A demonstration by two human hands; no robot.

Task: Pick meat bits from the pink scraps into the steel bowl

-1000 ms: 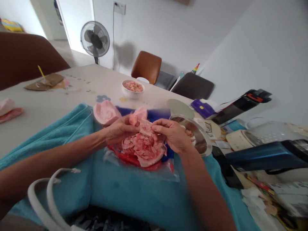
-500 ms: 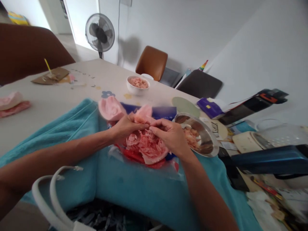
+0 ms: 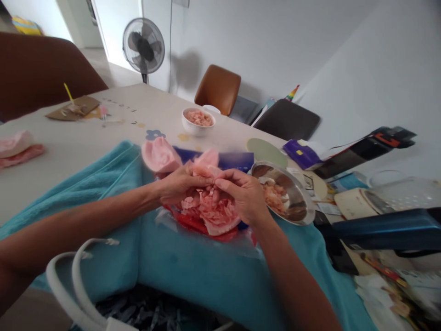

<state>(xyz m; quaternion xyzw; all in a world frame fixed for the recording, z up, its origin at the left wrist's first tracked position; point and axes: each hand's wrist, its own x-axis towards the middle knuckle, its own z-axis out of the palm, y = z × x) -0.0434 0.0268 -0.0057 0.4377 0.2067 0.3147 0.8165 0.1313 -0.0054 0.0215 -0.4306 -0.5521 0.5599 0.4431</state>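
My left hand (image 3: 179, 184) and my right hand (image 3: 243, 191) meet in the middle of the view, thumbs and fingertips pinched on a pink pomelo segment (image 3: 203, 170). Much of the segment is covered by my fingers. Just below lies a heap of torn pink membrane (image 3: 220, 214) on a red and blue plastic bag (image 3: 193, 223). A thick pink piece of rind (image 3: 161, 155) sits beyond my left wrist. Close to my right hand, a metal bowl (image 3: 299, 202) holds peeled pomelo flesh (image 3: 274, 197).
A teal towel (image 3: 200, 266) covers the table's near edge. Farther back stands a white bowl (image 3: 198, 123) of flesh. More rind (image 3: 15, 146) lies at left. A blue bottle (image 3: 389, 229), a phone (image 3: 336, 248) and a purple packet (image 3: 301, 154) crowd the right. A white looped cable (image 3: 74, 285) hangs in front.
Both hands stay in nearly the same place on the segment, with small shifts of the fingers. The view has moved very slightly.
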